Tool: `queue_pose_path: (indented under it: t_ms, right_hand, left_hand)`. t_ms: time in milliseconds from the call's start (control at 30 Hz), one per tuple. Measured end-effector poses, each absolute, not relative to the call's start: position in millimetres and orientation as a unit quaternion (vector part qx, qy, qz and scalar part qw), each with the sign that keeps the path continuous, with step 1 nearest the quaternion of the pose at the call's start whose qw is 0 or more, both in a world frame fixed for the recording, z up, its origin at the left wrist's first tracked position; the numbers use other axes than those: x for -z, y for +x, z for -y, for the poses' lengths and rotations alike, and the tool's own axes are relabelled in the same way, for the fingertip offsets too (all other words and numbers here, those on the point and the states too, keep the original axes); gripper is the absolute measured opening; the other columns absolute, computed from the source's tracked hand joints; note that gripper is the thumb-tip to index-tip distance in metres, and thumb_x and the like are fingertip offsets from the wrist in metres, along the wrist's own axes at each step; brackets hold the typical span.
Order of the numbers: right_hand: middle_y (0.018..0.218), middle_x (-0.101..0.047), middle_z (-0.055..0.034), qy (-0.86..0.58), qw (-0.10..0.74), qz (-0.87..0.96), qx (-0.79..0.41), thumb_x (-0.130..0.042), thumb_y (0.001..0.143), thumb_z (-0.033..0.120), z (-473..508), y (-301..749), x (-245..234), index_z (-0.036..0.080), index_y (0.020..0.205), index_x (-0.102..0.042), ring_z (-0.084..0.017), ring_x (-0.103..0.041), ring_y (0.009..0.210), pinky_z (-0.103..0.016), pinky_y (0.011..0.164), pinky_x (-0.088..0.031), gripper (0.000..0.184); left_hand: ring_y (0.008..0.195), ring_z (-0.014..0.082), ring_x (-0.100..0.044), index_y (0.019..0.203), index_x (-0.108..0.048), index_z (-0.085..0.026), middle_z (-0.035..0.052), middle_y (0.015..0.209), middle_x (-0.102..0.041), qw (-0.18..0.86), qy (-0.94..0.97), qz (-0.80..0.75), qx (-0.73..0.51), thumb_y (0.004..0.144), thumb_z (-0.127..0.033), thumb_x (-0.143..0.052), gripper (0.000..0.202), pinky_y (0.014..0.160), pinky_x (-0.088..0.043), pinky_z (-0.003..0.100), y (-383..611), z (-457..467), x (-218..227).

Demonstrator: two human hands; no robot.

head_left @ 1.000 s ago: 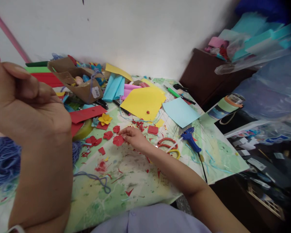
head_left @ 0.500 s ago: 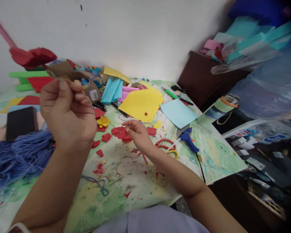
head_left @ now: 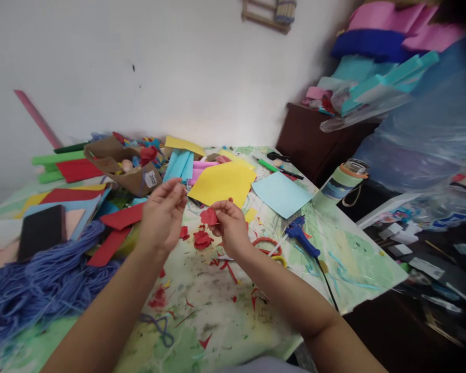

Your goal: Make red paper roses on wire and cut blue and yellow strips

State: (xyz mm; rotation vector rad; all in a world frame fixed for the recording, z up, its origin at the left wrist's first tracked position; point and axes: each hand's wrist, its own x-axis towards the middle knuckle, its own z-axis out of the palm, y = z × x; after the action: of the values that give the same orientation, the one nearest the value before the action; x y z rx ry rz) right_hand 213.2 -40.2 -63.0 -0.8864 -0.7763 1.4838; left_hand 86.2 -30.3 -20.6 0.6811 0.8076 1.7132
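Observation:
My right hand [head_left: 231,228] pinches a red paper flower cutout [head_left: 208,216] between thumb and fingers, above the table. Close by on the left, my left hand [head_left: 161,217] is raised with thumb and fingertips pressed together; whatever is between them is too small to make out. Under the hands lie more red paper petal shapes [head_left: 202,239], loosely stacked. Scissors with red and yellow handles [head_left: 267,243] rest beside my right wrist, partly covered by it. A blue hot glue gun [head_left: 303,237] lies further right, its cord trailing toward the table edge.
Yellow paper [head_left: 223,184] and light blue paper [head_left: 282,194] lie behind the hands. An open cardboard box [head_left: 132,178] holds colourful pieces. Blue yarn [head_left: 50,285] and a black phone [head_left: 41,233] are at left. A bottle [head_left: 344,178] stands at right. Red scraps litter the table.
My left hand has come down and right, toward my right hand. The large red flower shape at upper left is gone from there. My right hand has lifted a red cutout from the table.

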Motion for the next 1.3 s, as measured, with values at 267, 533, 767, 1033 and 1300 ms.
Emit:
queue_pose_path:
  t_ms: [267, 533, 767, 1033, 1300]
  right_hand:
    - [0.059, -0.052, 0.0072, -0.358, 0.640, 0.331, -0.593, -0.059, 0.070, 0.024, 33, 222, 64, 0.020, 0.083, -0.055, -0.006, -0.044, 0.040, -0.017, 0.036, -0.029, 0.014]
    - [0.061, -0.050, 0.0067, -0.336, 0.642, 0.407, -0.557, -0.061, 0.077, 0.047, 34, 217, 70, 0.021, 0.084, -0.053, -0.005, -0.038, 0.039, -0.019, 0.039, -0.026, 0.028]
    - [0.062, -0.051, 0.0032, -0.379, 0.610, 0.498, -0.486, -0.062, 0.077, 0.041, 36, 215, 77, 0.020, 0.076, -0.058, -0.011, -0.044, 0.056, -0.023, 0.051, -0.035, 0.022]
    - [0.065, -0.053, 0.0020, -0.410, 0.580, 0.583, -0.395, -0.052, 0.085, 0.035, 35, 213, 85, 0.021, 0.077, -0.055, -0.014, -0.048, 0.061, -0.026, 0.061, -0.038, 0.017]
    - [0.068, -0.052, 0.0017, -0.410, 0.553, 0.619, -0.378, -0.054, 0.086, 0.033, 36, 213, 91, 0.021, 0.077, -0.055, -0.014, -0.047, 0.064, -0.026, 0.061, -0.036, 0.015]
  left_hand:
    - [0.063, 0.0102, -0.058, 0.083, -0.072, -0.014, 0.0023, 0.077, -0.068, 0.615, 0.445, -0.426, -0.493, 0.053, -0.036, -0.091, 0.042, 0.056, -0.047, 0.020, 99, 34, 42]
    - [0.059, 0.0089, -0.060, 0.074, -0.065, -0.014, 0.0005, 0.067, -0.066, 0.627, 0.428, -0.389, -0.522, 0.055, -0.038, -0.090, 0.039, 0.058, -0.051, 0.018, 95, 36, 34]
    - [0.058, 0.0091, -0.063, 0.078, -0.062, -0.015, 0.0001, 0.065, -0.066, 0.635, 0.355, -0.353, -0.588, 0.067, -0.018, -0.082, 0.023, 0.057, -0.054, 0.016, 82, 38, 19]
    - [0.054, 0.0085, -0.062, 0.073, -0.064, -0.014, 0.0006, 0.060, -0.064, 0.607, 0.278, -0.349, -0.658, 0.075, -0.002, -0.067, 0.013, 0.052, -0.054, 0.014, 66, 46, -7]
    - [0.054, 0.0073, -0.060, 0.076, -0.068, -0.013, 0.0013, 0.064, -0.065, 0.578, 0.308, -0.326, -0.681, 0.072, -0.005, -0.067, 0.009, 0.050, -0.052, 0.013, 50, 49, -13]
